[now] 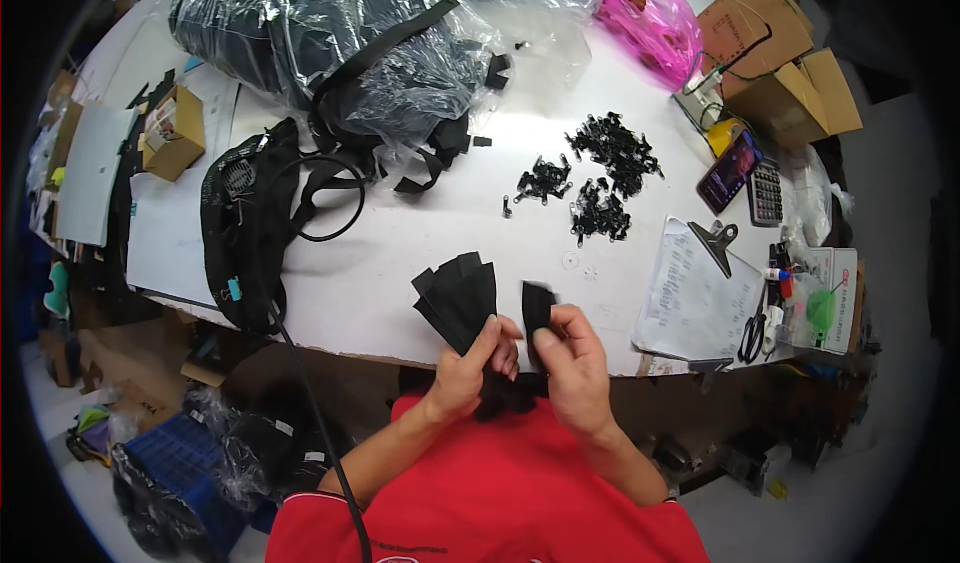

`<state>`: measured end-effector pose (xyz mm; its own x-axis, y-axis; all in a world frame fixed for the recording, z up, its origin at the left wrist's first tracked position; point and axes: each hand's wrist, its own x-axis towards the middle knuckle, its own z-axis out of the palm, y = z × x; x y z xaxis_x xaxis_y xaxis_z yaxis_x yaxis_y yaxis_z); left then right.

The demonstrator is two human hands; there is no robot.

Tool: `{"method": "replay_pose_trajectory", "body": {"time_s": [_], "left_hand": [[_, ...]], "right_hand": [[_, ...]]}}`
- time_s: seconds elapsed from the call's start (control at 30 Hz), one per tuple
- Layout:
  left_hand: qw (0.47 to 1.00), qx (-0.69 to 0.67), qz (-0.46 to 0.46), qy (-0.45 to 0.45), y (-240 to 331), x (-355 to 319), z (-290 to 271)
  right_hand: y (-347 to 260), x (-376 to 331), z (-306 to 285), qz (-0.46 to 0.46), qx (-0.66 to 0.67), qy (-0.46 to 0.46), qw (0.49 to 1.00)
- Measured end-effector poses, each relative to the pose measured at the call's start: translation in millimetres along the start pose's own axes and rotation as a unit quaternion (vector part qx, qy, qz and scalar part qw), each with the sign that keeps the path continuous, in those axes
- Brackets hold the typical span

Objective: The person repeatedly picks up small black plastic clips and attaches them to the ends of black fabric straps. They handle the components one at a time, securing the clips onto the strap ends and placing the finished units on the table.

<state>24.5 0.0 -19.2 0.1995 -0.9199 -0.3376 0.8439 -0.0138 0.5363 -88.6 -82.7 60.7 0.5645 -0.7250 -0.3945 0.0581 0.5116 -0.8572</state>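
Observation:
My left hand (470,365) pinches a fanned stack of black fabric strips (460,301) between thumb and fingers, just over the table's front edge. Close by on its right, my right hand (576,365) is closed on a single black fabric piece (537,308), thumb on its near side. The two lots of fabric are apart, and the lower end of the right piece is partly hidden by my fingers. Beyond my hands, several small black clips or zipper pulls (615,153) lie in loose heaps on the white table (400,233).
Plastic-wrapped black goods (320,43) fill the back left, with a black bag (245,223) and cable in front. To the right are a clipboard (690,293), scissors (752,339), a phone (730,171) and a calculator (765,191). A pink plastic bag (655,28) and cardboard boxes (790,93) stand behind.

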Motion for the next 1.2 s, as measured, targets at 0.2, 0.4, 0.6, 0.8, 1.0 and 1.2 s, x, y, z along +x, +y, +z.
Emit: {"method": "replay_pose_trajectory", "body": {"time_s": [0.2, 0.4, 0.6, 0.8, 1.0, 1.2], "left_hand": [[0.963, 0.214, 0.16, -0.02, 9.3, -9.0, -7.4], [0.985, 0.065, -0.03, -0.156, 58.9, -41.2, -36.6], [0.983, 0.025, 0.034, -0.181, 77.9, -55.3, -9.0], [0.996, -0.057, 0.053, -0.047, 60.3, -41.5, -26.2], [0.98, -0.182, -0.028, 0.078, 46.9, -8.1, -16.1], [0.986, -0.13, 0.009, 0.099, 23.6, 15.5, -4.4]], "right_hand": [[5.0, 22.5, 1.1, -0.237, -0.343, -0.032, 0.908], [-17.3, 84.8, 21.3, -0.202, -0.365, -0.036, 0.908], [-3.2, 200.5, 73.5, -0.448, -0.575, 0.021, 0.684], [-11.0, 193.0, 65.8, -0.41, -0.697, -0.021, 0.588], [-33.7, 75.3, 25.4, -0.157, -0.567, -0.182, 0.788], [-2.5, -6.2, -18.0, 0.094, -0.395, -0.159, 0.9]]}}
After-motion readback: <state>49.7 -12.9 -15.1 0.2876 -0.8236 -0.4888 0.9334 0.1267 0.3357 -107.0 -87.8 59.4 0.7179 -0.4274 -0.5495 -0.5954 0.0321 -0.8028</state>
